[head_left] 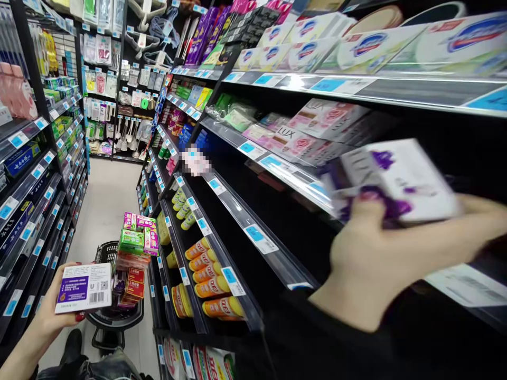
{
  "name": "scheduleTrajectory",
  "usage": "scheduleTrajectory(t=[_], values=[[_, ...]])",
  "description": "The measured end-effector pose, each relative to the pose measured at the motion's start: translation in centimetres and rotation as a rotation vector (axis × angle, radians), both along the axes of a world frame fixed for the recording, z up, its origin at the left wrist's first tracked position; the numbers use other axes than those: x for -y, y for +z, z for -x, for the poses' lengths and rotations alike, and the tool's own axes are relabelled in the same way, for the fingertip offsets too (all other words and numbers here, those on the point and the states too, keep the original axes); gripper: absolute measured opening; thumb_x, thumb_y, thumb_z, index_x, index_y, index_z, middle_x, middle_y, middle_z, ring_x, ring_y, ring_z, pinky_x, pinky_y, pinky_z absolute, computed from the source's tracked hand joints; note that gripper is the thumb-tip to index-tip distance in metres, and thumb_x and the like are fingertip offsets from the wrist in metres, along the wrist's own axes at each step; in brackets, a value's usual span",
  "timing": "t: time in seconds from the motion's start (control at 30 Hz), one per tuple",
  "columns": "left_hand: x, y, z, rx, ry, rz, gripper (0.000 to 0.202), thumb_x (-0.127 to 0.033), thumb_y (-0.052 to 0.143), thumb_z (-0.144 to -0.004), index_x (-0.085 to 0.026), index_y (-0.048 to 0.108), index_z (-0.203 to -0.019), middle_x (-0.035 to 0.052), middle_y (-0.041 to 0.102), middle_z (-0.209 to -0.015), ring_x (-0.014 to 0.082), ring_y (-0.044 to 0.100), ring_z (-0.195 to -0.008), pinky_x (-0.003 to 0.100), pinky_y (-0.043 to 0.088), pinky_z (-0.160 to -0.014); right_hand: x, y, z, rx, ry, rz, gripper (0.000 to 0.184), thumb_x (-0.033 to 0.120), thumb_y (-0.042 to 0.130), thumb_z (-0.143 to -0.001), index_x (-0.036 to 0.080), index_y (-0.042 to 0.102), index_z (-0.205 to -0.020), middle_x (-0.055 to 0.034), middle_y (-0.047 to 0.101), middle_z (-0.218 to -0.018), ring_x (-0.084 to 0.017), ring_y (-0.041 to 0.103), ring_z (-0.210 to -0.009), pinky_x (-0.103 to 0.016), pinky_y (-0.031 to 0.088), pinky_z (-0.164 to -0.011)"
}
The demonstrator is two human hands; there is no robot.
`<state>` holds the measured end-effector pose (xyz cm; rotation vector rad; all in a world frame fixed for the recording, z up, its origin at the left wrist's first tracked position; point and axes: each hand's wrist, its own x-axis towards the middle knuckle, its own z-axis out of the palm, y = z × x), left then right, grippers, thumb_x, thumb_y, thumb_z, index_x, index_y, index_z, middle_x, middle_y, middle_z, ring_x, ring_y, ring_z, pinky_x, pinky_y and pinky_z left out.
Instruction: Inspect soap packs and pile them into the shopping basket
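My left hand (49, 303) is closed around a white and purple soap box (84, 287), its printed back with a barcode facing me. At the right, my right hand (368, 248) grips a stack of white and purple LUX soap boxes (412, 182), blurred by motion. They are held in front of the shelf where pink LUX soap boxes (317, 124) sit, close to its front edge. How many boxes are in my right hand I cannot tell.
Below stands a black basket (106, 250) piled with soap packs (132, 240) and red boxes (135, 284). Shelves line both sides of the aisle floor (106, 195). Orange bottles (222, 306) lie on a lower right shelf; white soap boxes (368, 47) fill an upper one.
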<state>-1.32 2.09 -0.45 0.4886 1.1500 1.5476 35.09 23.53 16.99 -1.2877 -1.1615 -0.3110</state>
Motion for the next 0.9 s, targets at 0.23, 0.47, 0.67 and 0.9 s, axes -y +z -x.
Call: scheduleTrajectory(t=[0.23,0.47,0.67,0.9], values=[[-0.5,0.2,0.2,0.012,-0.01,-0.005,0.084,-0.015,0.085,-0.037,-0.029,0.049,-0.112,0.0085,0.063,-0.121,0.0344,0.063,-0.1,0.038,0.057,-0.072,9.9,-12.4,10.9,-0.943,1.162,0.834,0.051,0.045,0.075,-0.066,0.026,0.052,-0.107,-0.0029,0.064,-0.089,-0.015,0.058,-0.056,-0.027,0.046,-0.047],[-0.3,-0.1,0.3,0.008,0.02,-0.026,0.081,-0.017,0.086,-0.035,-0.029,0.051,-0.107,0.0074,0.066,-0.115,0.0352,0.063,-0.102,0.034,0.057,-0.071,14.0,-15.9,13.5,-1.246,1.477,0.838,0.092,0.017,0.089,-0.038,0.028,0.05,-0.121,-0.0076,0.064,-0.113,-0.021,0.063,-0.079,-0.029,0.052,-0.06],[0.1,-0.7,0.9,-0.045,0.039,0.004,0.085,-0.019,0.087,-0.034,-0.027,0.052,-0.111,0.0089,0.066,-0.117,0.0327,0.064,-0.1,0.031,0.057,-0.073,13.6,-19.2,13.4,-1.569,1.542,0.636,0.056,0.036,0.082,-0.051,0.03,0.06,-0.102,-0.0034,0.064,-0.089,-0.014,0.054,-0.06,-0.02,0.039,-0.035],[0.3,-0.4,0.9,-0.062,0.059,0.019,0.083,-0.024,0.088,-0.032,-0.025,0.054,-0.107,0.0115,0.067,-0.114,0.0363,0.064,-0.099,0.034,0.057,-0.071,14.0,-17.5,15.4,-2.043,1.566,0.471,0.027,0.025,0.078,-0.064,0.02,0.058,-0.081,0.0018,0.055,-0.077,-0.007,0.05,-0.059,-0.015,0.044,-0.047]])
